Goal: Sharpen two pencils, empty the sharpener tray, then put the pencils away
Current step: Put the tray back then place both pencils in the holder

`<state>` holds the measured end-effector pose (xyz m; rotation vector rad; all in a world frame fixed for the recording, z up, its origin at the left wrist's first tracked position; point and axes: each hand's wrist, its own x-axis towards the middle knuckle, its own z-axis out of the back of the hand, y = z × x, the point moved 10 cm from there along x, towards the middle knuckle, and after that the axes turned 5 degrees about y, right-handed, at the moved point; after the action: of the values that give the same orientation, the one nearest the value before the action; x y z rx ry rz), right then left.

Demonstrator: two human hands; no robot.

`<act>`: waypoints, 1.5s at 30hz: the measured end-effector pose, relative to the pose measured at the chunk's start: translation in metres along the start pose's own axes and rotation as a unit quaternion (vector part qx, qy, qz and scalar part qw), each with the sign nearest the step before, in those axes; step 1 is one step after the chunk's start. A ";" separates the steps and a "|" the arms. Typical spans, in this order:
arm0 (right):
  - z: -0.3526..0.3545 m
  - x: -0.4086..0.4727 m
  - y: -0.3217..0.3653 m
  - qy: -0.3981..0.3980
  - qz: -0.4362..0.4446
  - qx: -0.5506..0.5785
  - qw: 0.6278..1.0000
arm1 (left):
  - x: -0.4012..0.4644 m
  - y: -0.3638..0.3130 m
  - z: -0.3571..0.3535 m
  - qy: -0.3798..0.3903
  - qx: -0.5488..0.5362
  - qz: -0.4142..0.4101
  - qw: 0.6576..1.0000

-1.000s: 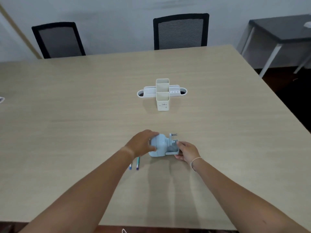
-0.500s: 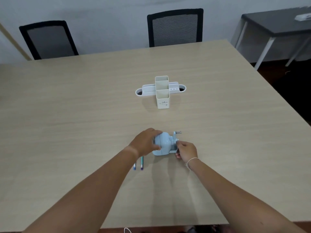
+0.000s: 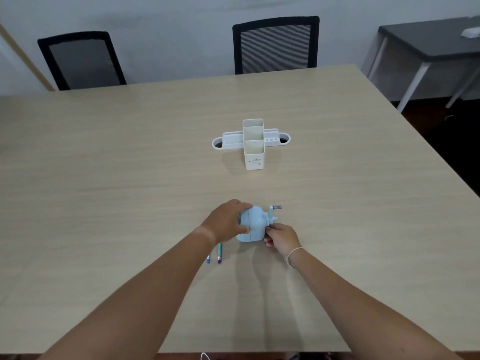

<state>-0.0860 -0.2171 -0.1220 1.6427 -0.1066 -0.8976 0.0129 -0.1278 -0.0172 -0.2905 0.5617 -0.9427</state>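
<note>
A pale blue crank pencil sharpener point(image 3: 255, 224) stands on the wooden table point(image 3: 130, 178) in front of me. My left hand point(image 3: 228, 222) wraps around its left side. At the sharpener's lower right end my right hand point(image 3: 281, 237) presses with closed fingers; its tray is hidden behind them. The crank handle point(image 3: 275, 207) sticks up at the right. Two pencils point(image 3: 219, 253) lie side by side under my left wrist, only their near ends showing. A white desk organiser point(image 3: 253, 144) with two upright cups stands further back, its cups looking empty.
Two black mesh chairs point(image 3: 275, 45) stand at the table's far edge. A dark side table point(image 3: 428, 40) is at the back right. The table's right edge runs diagonally beside a dark floor.
The tray that stuck out of the sharpener's right end has slid back in under my right hand. My left hand has kept its hold on the body.
</note>
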 end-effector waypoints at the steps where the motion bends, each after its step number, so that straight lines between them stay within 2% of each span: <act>1: 0.000 0.000 0.000 0.004 -0.001 -0.001 1.000 | 0.000 0.000 0.000 -0.002 0.001 0.000 1.000; 11: 0.003 -0.004 0.000 0.019 -0.011 -0.024 0.999 | -0.005 0.000 -0.002 -0.010 0.001 -0.001 1.000; 20: 0.030 -0.014 0.009 -0.008 -0.007 -0.029 1.000 | -0.010 0.001 -0.004 -0.004 0.009 -0.002 1.000; 32: 0.045 -0.018 0.034 -0.010 0.016 -0.024 1.000 | -0.018 0.018 0.008 -0.020 0.003 0.041 0.999; 45: 0.040 -0.018 0.047 0.017 0.027 -0.081 0.996 | -0.038 0.048 0.007 -0.037 -0.005 0.109 0.993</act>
<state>-0.1039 -0.2534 -0.0721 1.4973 -0.0533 -0.8151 0.0319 -0.0691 -0.0214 -0.2669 0.5185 -0.7149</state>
